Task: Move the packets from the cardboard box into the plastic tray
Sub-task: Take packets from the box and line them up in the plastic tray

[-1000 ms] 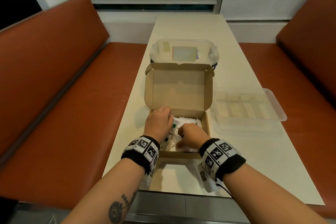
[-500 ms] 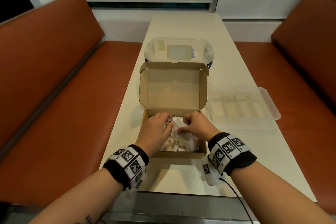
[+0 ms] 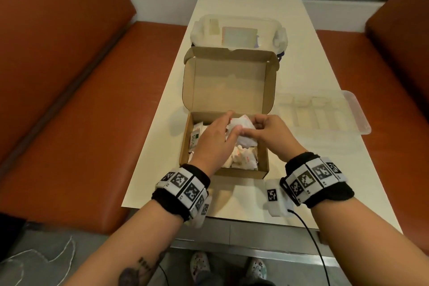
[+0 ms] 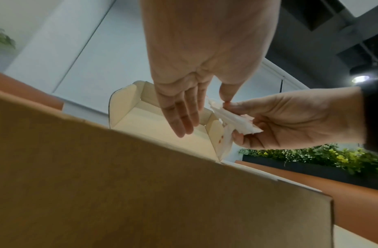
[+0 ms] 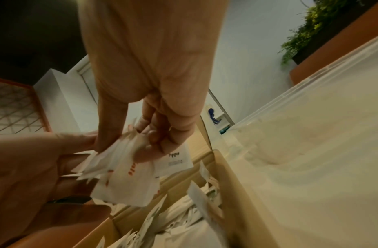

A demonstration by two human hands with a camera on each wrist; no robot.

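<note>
An orange bench seat (image 3: 69, 100) runs along the left of the pale tabletop (image 3: 301, 169). On the tabletop stands the open cardboard box (image 3: 222, 173), its lid upright at the far side and loose white packets (image 3: 243, 160) lying inside it. Over the box, the left hand (image 3: 216, 137) reaches in with its fingers (image 4: 179, 115) stretched nearly straight and its thumb tip touching a bunch of packets (image 5: 128, 169). The right hand (image 3: 271, 133) grips that bunch just above the box, its fingers (image 5: 154, 134) and thumb curled round it. Behind the box sits a clear lidded container (image 3: 236, 30). To the right of the box, close beside it, lies the plastic tray (image 3: 357, 114); no packets show in its compartments.
</note>
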